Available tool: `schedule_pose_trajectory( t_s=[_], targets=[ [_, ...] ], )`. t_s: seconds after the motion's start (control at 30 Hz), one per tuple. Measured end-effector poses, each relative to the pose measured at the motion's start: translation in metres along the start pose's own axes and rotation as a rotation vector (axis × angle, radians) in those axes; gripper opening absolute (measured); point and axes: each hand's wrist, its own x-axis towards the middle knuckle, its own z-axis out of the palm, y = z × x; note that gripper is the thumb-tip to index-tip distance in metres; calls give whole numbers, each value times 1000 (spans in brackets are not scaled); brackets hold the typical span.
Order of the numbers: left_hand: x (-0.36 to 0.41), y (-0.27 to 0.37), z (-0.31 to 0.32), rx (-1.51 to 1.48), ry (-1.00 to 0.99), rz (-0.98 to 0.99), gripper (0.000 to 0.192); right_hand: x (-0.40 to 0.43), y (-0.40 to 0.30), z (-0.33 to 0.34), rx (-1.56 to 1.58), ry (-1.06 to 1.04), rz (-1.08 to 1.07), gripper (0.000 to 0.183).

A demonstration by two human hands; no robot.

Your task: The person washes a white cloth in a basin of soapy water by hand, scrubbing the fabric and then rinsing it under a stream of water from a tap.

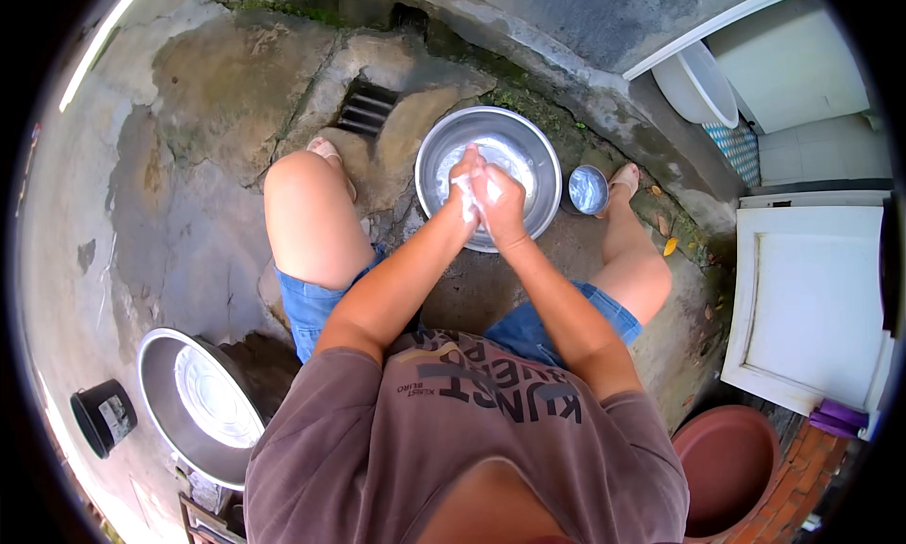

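Observation:
My left hand [463, 182] and my right hand [501, 198] are pressed together above a round metal basin [545, 211] on the ground between my feet. White lather covers parts of both hands and wrists. The fingers overlap, so whether something small lies between the palms cannot be told. Light glints off the basin's bottom below them. A small metal cup or pot [588, 189] with a shiny inside stands just right of the basin, beside my foot.
A floor drain grate [367, 108] lies beyond the basin at left. A large metal basin [202, 402] and a black bucket [103, 418] are at lower left. A reddish-brown tub [729, 466] stands at lower right, below a white door [810, 296]. A low wall edge curves along the upper right.

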Motion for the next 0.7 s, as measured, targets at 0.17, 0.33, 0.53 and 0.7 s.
schedule_pose_trajectory(
  t_s=[0.17, 0.33, 0.53, 0.7],
  targets=[
    [5, -27, -1, 19, 121, -22, 28, 21, 52, -15, 72, -48, 534, 16],
    [9, -10, 1, 78, 182, 25, 29, 1, 21, -3, -25, -7, 92, 19],
    [21, -24, -8, -63, 84, -35, 29, 23, 84, -20, -209, -53, 426, 26],
    [22, 24, 7, -210, -71, -94, 23, 22, 82, -35, -74, 71, 276, 20]
  ],
)
